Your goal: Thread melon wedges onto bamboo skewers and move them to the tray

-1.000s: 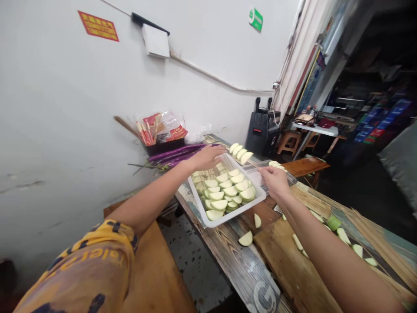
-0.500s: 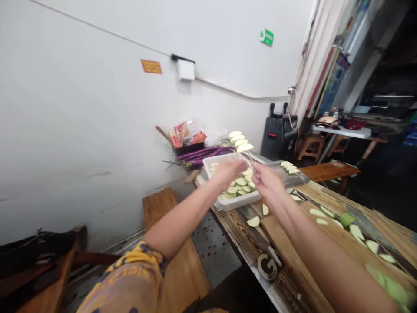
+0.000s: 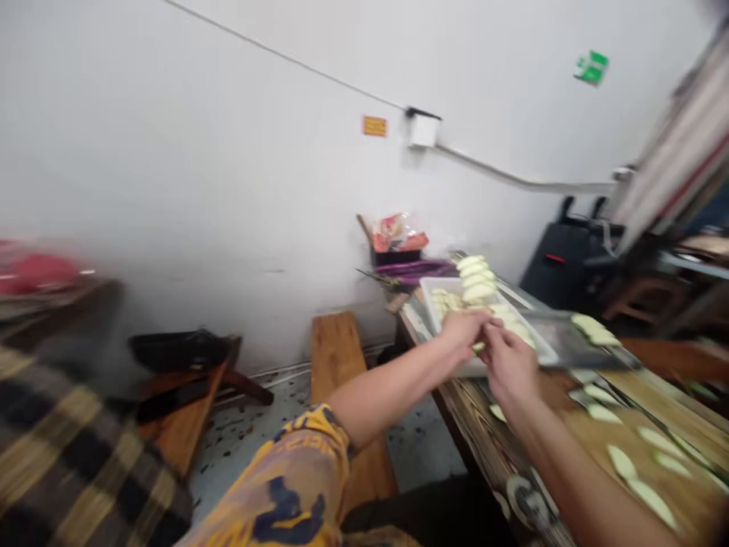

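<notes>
My right hand (image 3: 509, 361) is closed on the lower end of a skewer of pale vegetable slices (image 3: 477, 281), threaded one above another and held up over a white tray (image 3: 545, 349). My left hand (image 3: 465, 328) meets it there, its fingers closed at the base of the stack; the thin stick is mostly hidden by the fingers and blurred. More pale slices (image 3: 447, 300) lie in the tray under and around my hands. To the right, a finished-looking row of skewered slices (image 3: 593, 330) rests on a dark grey tray (image 3: 550, 328).
Loose slices (image 3: 649, 497) lie on a wooden board (image 3: 598, 456) at right. Behind the white tray are purple eggplants (image 3: 413, 270) and a black box with packets (image 3: 399, 235). Wooden benches (image 3: 336, 357) stand at left, with a person's checked sleeve (image 3: 74, 456) at lower left.
The view has swung left, bringing the checked sleeve into sight. My left hand has come from over the tray to meet my right hand at the skewer's base.
</notes>
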Action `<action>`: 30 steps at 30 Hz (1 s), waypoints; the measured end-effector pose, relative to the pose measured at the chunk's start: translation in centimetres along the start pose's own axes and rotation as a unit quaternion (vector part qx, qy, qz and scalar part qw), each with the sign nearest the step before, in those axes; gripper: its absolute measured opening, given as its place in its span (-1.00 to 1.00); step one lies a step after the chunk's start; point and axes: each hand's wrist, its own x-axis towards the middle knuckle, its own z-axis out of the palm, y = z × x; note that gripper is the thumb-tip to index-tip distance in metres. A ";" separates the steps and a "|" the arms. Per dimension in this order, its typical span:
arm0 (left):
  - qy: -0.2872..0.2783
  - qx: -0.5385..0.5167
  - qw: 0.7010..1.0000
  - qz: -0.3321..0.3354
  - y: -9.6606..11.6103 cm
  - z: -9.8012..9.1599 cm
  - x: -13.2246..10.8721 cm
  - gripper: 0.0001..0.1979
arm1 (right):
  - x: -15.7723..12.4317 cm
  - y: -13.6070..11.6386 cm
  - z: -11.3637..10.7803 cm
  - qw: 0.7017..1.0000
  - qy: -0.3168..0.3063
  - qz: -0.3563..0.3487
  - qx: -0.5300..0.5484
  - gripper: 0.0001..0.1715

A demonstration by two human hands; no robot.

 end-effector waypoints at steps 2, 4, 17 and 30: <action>-0.009 0.001 1.000 -0.022 0.3 -0.7 0.7 -0.91 | -0.1 0.7 0.2 0.998 0.020 0.005 -0.056 -0.71; -0.023 0.033 0.999 -0.001 0.8 -1.4 1.6 -0.91 | 0.4 0.6 -0.6 0.993 0.006 0.016 -0.116 -0.73; 0.096 0.181 0.973 0.107 7.4 -13.2 1.4 -0.76 | 21.2 -3.5 -5.0 0.465 -0.475 -0.348 -0.661 -0.46; 0.152 0.172 0.973 0.036 6.8 -16.6 0.7 -0.63 | 26.1 -1.1 -3.8 0.232 -0.593 -0.507 -0.582 -0.64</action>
